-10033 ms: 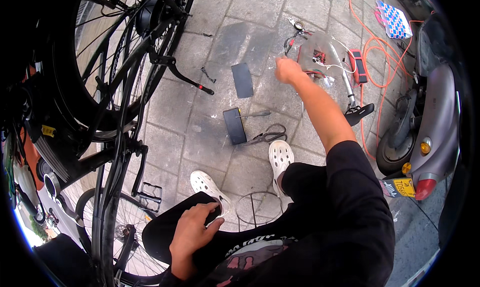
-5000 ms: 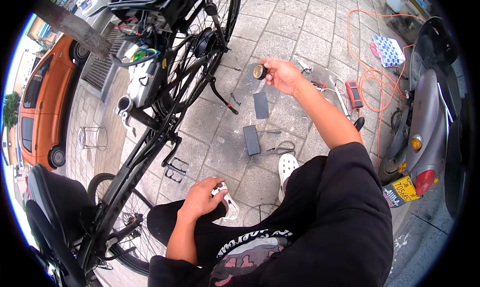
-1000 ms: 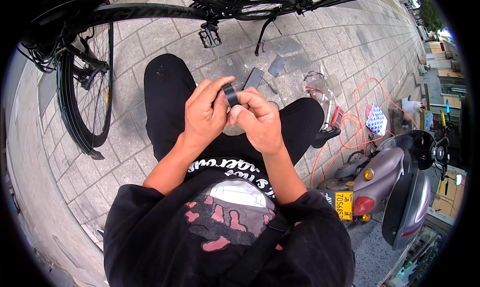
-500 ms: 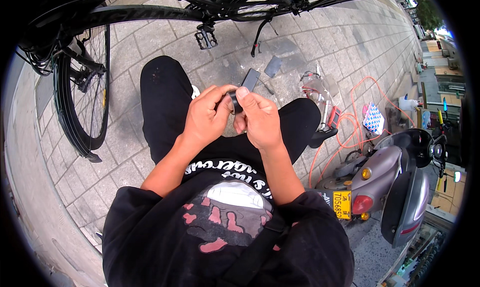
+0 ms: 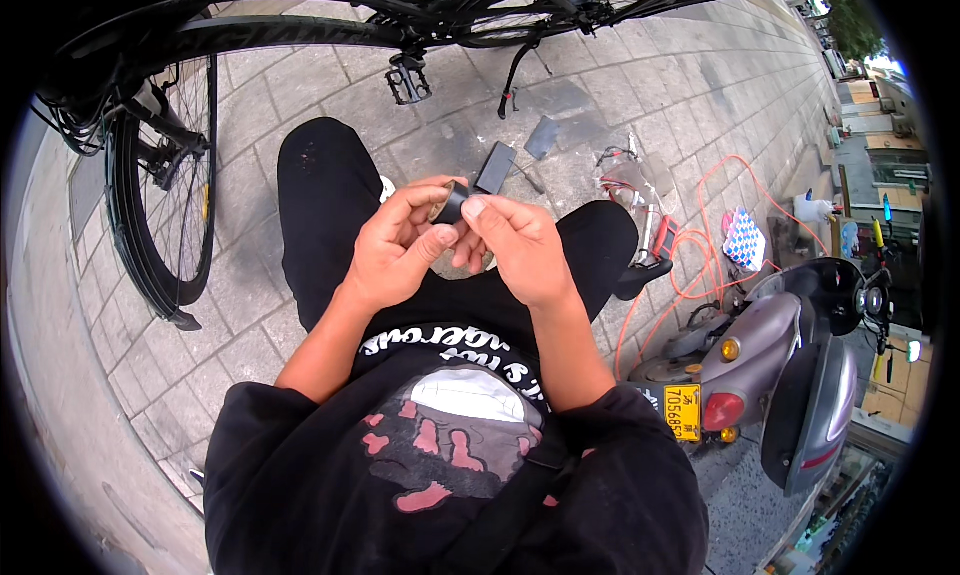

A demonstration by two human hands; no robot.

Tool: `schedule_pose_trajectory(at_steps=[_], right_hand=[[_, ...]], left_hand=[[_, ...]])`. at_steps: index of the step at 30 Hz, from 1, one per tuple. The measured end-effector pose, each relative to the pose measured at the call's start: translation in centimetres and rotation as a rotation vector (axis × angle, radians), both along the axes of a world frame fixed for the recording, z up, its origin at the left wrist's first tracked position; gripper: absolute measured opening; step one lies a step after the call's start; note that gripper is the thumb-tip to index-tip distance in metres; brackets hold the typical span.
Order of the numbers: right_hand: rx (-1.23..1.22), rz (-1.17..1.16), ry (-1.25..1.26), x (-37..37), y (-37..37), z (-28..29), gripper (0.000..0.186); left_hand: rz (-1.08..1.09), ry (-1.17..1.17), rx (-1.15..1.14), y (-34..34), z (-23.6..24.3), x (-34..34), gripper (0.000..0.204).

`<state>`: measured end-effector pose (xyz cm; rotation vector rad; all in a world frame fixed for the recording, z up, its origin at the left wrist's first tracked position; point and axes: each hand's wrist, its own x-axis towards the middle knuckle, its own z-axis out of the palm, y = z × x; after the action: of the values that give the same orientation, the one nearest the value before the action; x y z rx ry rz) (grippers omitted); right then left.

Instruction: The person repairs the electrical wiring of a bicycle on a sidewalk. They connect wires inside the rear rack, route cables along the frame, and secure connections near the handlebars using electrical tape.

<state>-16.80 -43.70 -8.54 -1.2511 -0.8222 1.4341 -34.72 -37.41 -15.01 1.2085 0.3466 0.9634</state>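
A roll of black tape (image 5: 453,205) with a yellowish core sits between my two hands, above my lap. My left hand (image 5: 392,255) grips the roll from its left side, fingers curled behind and thumb at the lower edge. At the roll's right side, my right hand (image 5: 522,250) pinches the tape's edge between thumb and fingers. Whether a loose end is pulled free I cannot tell. Just beyond the hands, a black rectangular block (image 5: 495,167) lies on the paving, and a flat dark grey piece (image 5: 542,138) lies farther off.
A black bicycle (image 5: 290,32) spans the far side, its pedal (image 5: 408,81) and kickstand (image 5: 513,78) toward me. Right of my knee are a bag of tools (image 5: 627,182), an orange hose (image 5: 708,265) and a checked packet (image 5: 744,240). A parked scooter (image 5: 765,345) stands at right.
The roll has turned so its core shows, and it has shifted slightly left. My left fingers have opened out around it; my right hand keeps its pinch.
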Motion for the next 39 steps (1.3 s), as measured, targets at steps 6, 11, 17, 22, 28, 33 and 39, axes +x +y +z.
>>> schedule_pose_trajectory(at_steps=[6, 11, 17, 22, 28, 33, 39], right_hand=[[0.340, -0.067, -0.616, 1.3, 0.8, 3.7, 0.010], [0.498, 0.129, -0.900, 2.3, 2.2, 4.8, 0.013], [0.496, 0.227, -0.943, 2.6, 2.6, 5.0, 0.012], [0.480, 0.245, -0.936, 2.5, 2.8, 5.0, 0.009], [0.449, 0.261, -0.977, 2.5, 2.5, 4.8, 0.011], [0.433, 0.276, -0.949, 2.6, 2.1, 4.5, 0.010], [0.404, 0.228, -0.825, 2.7, 1.9, 3.6, 0.010]], left_hand=[[-0.063, 0.014, -0.021, 0.7, 0.9, -0.6, 0.029], [0.008, 0.179, 0.074, 0.3, 1.6, -0.8, 0.027], [0.129, 0.372, 0.425, 0.5, 2.9, -1.2, 0.024], [0.170, 0.429, 0.488, 0.4, 4.0, -1.3, 0.024], [0.173, 0.523, 0.484, 0.0, 5.2, -1.4, 0.024], [0.196, 0.570, 0.532, -0.3, 5.5, -1.2, 0.026], [0.198, 0.573, 0.540, -0.4, 5.7, -1.1, 0.027]])
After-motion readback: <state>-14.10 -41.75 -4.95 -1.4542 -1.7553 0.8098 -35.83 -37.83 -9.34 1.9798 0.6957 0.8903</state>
